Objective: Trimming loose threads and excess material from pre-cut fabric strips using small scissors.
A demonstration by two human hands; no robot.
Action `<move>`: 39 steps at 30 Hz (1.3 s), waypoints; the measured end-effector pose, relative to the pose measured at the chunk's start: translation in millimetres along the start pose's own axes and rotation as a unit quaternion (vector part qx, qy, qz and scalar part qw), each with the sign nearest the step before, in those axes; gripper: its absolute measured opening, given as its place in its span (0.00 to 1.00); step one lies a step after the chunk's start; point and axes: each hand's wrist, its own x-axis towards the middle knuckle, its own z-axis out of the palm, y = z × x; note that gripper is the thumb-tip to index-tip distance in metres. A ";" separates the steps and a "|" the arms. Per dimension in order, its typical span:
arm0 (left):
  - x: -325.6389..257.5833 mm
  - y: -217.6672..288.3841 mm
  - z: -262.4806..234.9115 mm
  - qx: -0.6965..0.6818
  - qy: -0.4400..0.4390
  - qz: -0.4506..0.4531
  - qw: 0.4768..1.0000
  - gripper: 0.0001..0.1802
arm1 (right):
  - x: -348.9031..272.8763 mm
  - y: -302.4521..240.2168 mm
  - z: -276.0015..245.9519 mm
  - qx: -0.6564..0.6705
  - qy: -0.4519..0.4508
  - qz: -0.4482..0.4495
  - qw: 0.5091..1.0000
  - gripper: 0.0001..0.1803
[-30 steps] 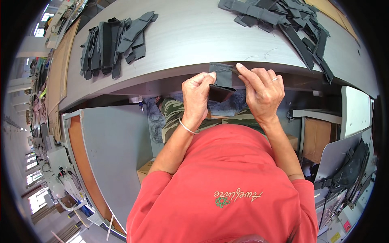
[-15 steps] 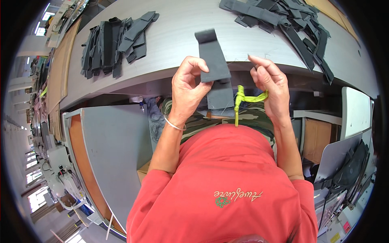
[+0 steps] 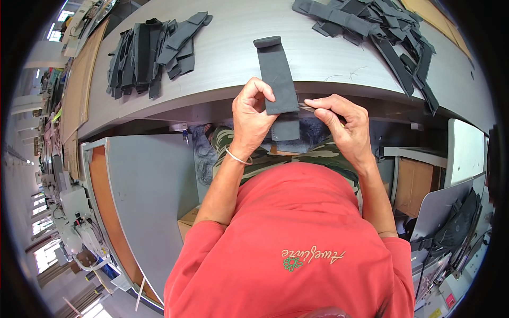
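My left hand pinches a dark grey fabric strip between thumb and fingers. The strip is folded over near my thumb; its far end is curled and reaches over the table edge, and a shorter piece hangs below toward my lap. At the strip's right edge, close to the fold, is the thin pointed metal tip of a small tool that looks like thread snips. My right hand is closed on this tool, with most of it hidden in the fingers.
A pale table curves ahead of me. On it lie a row of grey fabric strips at the left, a looser pile of strips at the right, and loose threads. A grey panel stands left; a cardboard box sits right.
My right hand has moved left, bringing the tool tip to the strip's edge. The yellow-green cord that hung from it no longer shows. My left hand has shifted slightly right with the strip.
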 end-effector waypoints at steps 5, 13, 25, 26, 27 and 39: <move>-0.9 -1.4 0.1 0.022 0.000 0.003 1.000 0.15 | 2.4 -4.1 0.8 -0.082 0.021 -0.047 0.995 0.08; -1.1 -3.2 2.1 0.017 0.019 -0.015 1.000 0.14 | 3.1 2.4 3.2 -0.127 0.040 -0.097 0.986 0.07; -4.3 -9.1 2.1 0.070 -0.027 0.000 0.997 0.15 | 4.9 -2.9 12.6 -0.137 0.003 -0.117 0.984 0.08; -5.0 -9.1 2.2 0.066 -0.031 -0.005 0.997 0.15 | 4.9 -2.6 12.2 -0.148 -0.006 -0.122 0.981 0.08; -5.4 -9.4 2.5 0.062 -0.035 -0.009 0.997 0.15 | 4.9 -1.9 11.6 -0.159 -0.015 -0.127 0.979 0.08; -6.7 -14.1 13.5 0.121 0.005 0.044 0.992 0.22 | 13.2 9.1 10.5 0.219 -0.090 0.147 0.960 0.07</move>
